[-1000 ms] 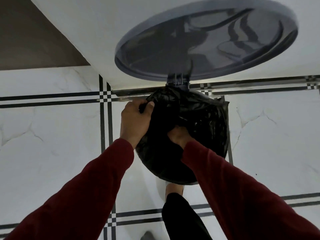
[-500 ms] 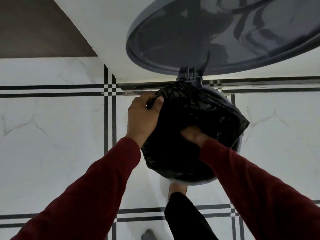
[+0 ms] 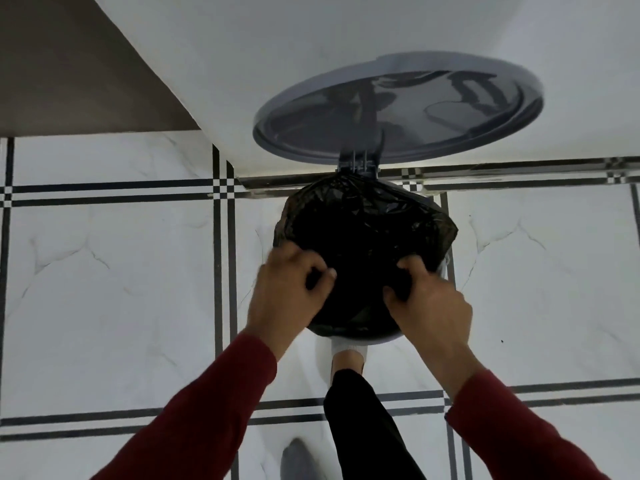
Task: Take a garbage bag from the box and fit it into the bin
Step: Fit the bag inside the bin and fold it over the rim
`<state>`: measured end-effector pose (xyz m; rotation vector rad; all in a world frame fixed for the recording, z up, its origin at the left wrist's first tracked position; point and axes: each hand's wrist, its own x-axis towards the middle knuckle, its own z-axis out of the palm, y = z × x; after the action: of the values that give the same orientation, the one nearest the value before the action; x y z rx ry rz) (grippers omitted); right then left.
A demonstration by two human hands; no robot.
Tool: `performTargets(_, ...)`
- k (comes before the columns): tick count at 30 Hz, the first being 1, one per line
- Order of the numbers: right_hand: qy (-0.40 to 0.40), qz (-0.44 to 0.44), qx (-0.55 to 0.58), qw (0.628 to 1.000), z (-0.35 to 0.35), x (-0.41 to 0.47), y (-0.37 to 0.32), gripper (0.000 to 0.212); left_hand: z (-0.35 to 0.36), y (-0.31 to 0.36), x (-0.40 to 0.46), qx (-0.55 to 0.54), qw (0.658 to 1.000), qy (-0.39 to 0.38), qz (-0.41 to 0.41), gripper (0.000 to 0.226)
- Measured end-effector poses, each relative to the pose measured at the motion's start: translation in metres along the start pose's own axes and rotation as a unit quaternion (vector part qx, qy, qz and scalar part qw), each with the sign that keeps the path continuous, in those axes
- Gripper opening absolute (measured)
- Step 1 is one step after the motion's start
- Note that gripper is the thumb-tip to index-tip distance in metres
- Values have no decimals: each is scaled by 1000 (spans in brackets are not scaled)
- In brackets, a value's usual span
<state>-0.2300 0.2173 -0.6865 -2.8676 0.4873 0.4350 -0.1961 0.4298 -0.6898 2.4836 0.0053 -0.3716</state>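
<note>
A black garbage bag (image 3: 363,233) sits in the mouth of a round bin and drapes over its rim; only a pale strip of the bin's rim (image 3: 388,340) shows at the near side. The bin's grey lid (image 3: 398,112) stands raised behind it, against the white wall. My left hand (image 3: 287,292) pinches the bag's edge at the near left of the rim. My right hand (image 3: 429,303) grips a fold of the bag at the near right. Both sleeves are dark red.
My foot in a white sock (image 3: 348,355) is just under the bin's near edge, with a black trouser leg (image 3: 363,431) below it. White marble floor tiles with dark double lines (image 3: 221,271) surround the bin. A white wall (image 3: 311,46) rises directly behind it.
My left hand slid from the bin's far left edge to the near left. My right hand came out of the bag's middle and took the near right edge. The lid looks tilted further back.
</note>
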Motion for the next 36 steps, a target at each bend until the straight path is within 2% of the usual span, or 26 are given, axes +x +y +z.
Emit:
performTargets(1,-51,17,-39,998,2,-3,2,33,4,-1,-9,40,996,-80,28,33)
performTargets(3,-122,28,-108,986,5,-5,3,22,13,-3,-21,146,963,-217,73,47)
performTargets(5,-148,30,-146,978,6,0,2,16,17,-5,-22,191,938,-277,84,45)
performTargets(7,-150,32,-148,977,4,4,1,19,17,-3,-19,178,939,-284,77,37)
performTargets(10,-149,34,-93,984,0,5,9,22,17,2,-20,142,956,-243,81,29)
performTargets(12,-138,49,-10,989,-4,1,14,21,17,5,-25,96,968,-218,82,26)
performTargets(14,-168,98,107,975,-9,-4,15,27,18,7,-34,50,976,-191,90,25)
performTargets(15,-212,143,181,950,-13,-7,13,36,18,8,-39,30,980,-174,96,24)
performTargets(17,-315,254,325,855,-15,-13,6,49,18,10,-47,5,983,-145,111,23)
performTargets(18,-335,285,389,810,-12,-16,3,46,17,11,-51,-1,983,-138,119,23)
performTargets(19,-318,300,445,781,-8,-19,0,35,16,11,-55,-1,982,-138,126,23)
performTargets(21,-217,328,526,754,0,-24,-2,6,17,10,-63,15,980,-145,133,25)
performTargets(22,-168,342,556,739,3,-27,-2,9,18,8,-67,18,981,-145,125,26)
performTargets(24,-110,369,618,685,6,-35,0,14,21,5,-75,-14,988,-135,79,28)
performTargets(26,-92,394,653,640,7,-46,2,10,26,3,-82,-81,991,-110,4,27)
performTargets(31,-56,443,695,564,13,-65,10,22,41,4,-96,-137,983,25,-118,8)
performTargets(32,-55,455,697,552,13,-66,11,23,42,4,-97,-135,978,48,-150,13)
performTargets(34,-61,468,695,542,15,-66,15,23,46,2,-98,-182,945,65,-262,38)
performTargets(35,-64,466,692,547,18,-67,18,23,46,2,-96,-245,908,52,-337,48)
performTargets(36,-65,462,686,559,20,-67,21,23,45,3,-94,-331,851,32,-406,50)
